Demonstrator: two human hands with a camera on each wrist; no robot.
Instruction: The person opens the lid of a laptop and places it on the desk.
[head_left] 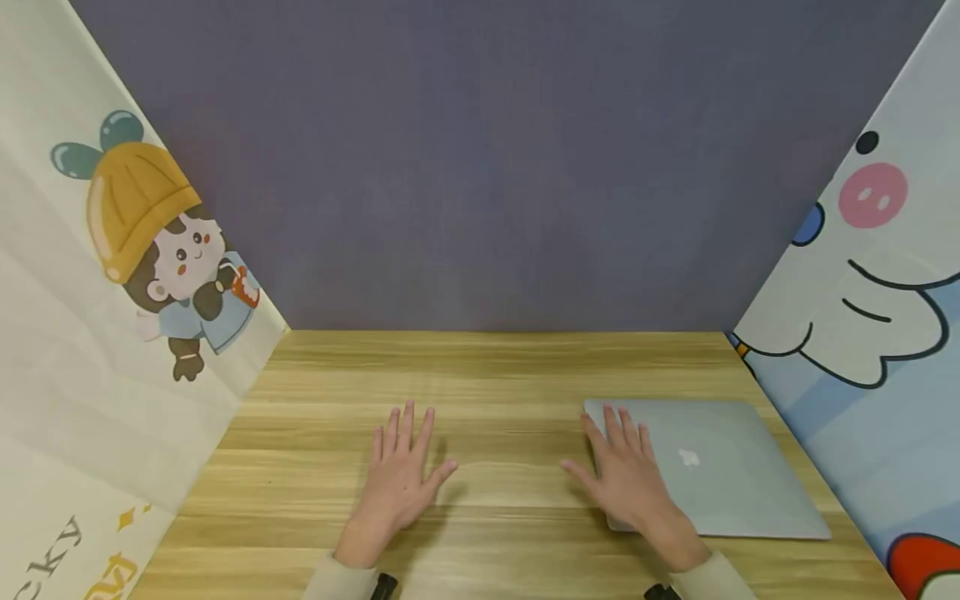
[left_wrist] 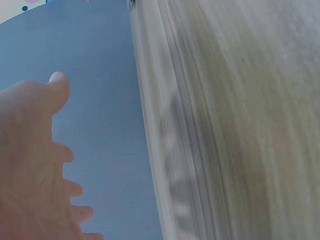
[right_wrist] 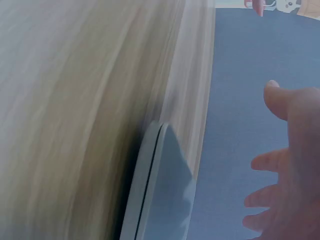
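Observation:
A closed silver laptop (head_left: 750,467) with a pale logo on its lid lies on the right side of the wooden table. My right hand (head_left: 630,483) is spread above the laptop's left edge, palm down; in the right wrist view a gap shows between its fingers and the laptop (right_wrist: 167,190). My left hand (head_left: 397,479), fingers straight and apart, hovers over the bare wood left of centre and casts a shadow there. In the left wrist view the left hand (left_wrist: 30,160) holds nothing.
The wooden table (head_left: 510,367) ends at a dark grey-purple back wall (head_left: 510,167). A white panel with a cartoon child (head_left: 187,250) borders the left side. On the right stands a panel with a pig-nosed cartoon figure (head_left: 873,196).

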